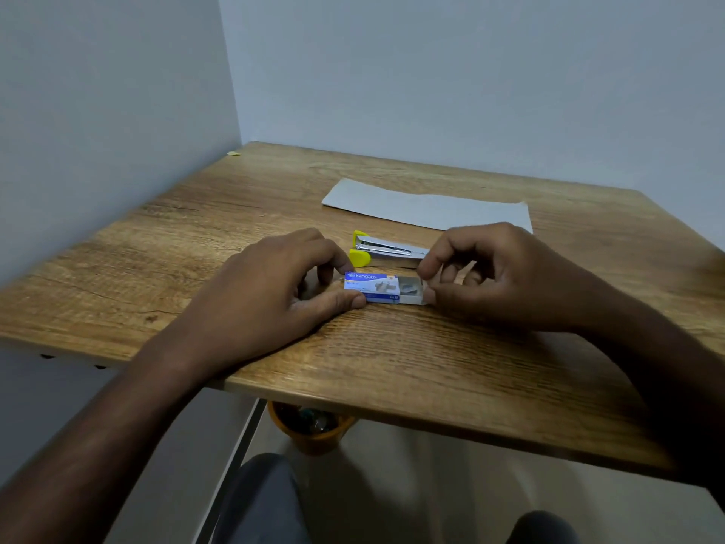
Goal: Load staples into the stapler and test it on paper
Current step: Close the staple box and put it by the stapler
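A small blue and white staple box (pixel 372 286) lies on the wooden table (pixel 392 367). My left hand (pixel 266 296) pinches its left end between thumb and fingers. The box's inner tray (pixel 412 289) is slid partly out to the right, with grey staples showing inside. My right hand (pixel 506 276) holds the tray's right end with thumb and fingertips. Just behind the box lies a metal stapler (pixel 386 253) with yellow ends. A grey sheet of paper (pixel 427 208) lies flat farther back.
Walls close off the table at the left and the back. Under the table's front edge stands a yellow bin (pixel 314 429). My knees show at the bottom of the view. A small yellow scrap (pixel 234 153) sits at the far left corner.
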